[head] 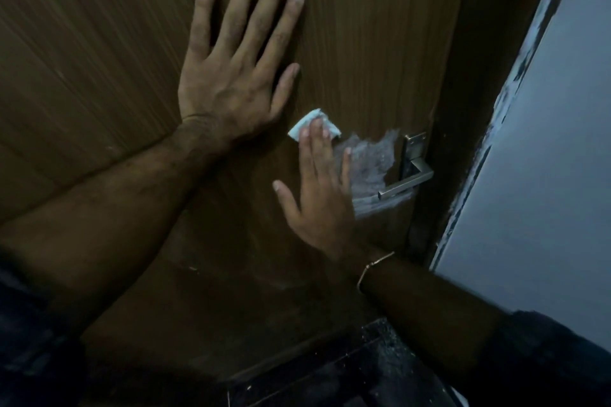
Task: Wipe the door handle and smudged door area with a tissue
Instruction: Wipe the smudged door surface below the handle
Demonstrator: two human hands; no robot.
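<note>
Tissue (314,124) pinned flat to door (363,43) under my right hand (319,195) fingertips, left hand (231,76) splayed bracing; I should press firmly, sweeping rightward across smudge (370,162) toward handle (408,182).

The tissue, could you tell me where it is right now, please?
In the head view, the tissue lies flat on the door under the right hand's fingertips, just below the left hand's thumb and left of the smudge.
</note>
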